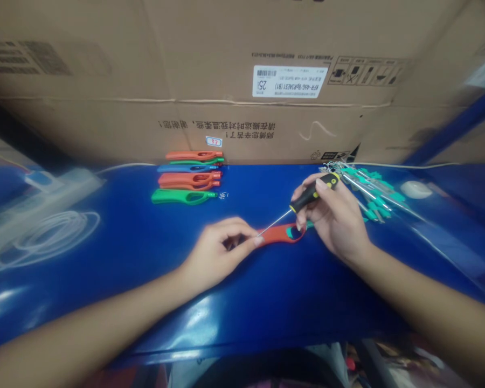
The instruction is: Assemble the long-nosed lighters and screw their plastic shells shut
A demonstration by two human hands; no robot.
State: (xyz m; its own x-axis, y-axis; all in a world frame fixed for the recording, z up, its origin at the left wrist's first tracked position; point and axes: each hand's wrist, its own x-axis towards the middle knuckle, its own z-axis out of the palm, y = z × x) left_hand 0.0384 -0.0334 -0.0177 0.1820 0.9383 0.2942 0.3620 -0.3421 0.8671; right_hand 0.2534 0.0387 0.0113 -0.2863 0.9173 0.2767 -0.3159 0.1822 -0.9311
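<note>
My right hand (337, 215) is closed around the black and yellow handle of a screwdriver (309, 195). The thin shaft slants down to the left, its tip at the end of an orange lighter casing (275, 235). My left hand (222, 248) pinches that end of the casing between thumb and fingers, right beside the screwdriver tip. A teal part shows inside the casing's loop. Whether the tip sits in a screw is hidden by my fingertips.
Several orange, green and blue casings (186, 197) lie stacked at the back, with tiny screws (223, 195) beside them. Metal rods with teal parts (372, 188) are piled right. A white cable coil (52, 234) and power strip (64, 188) lie left. Cardboard (210, 64) stands behind the blue table (153, 291).
</note>
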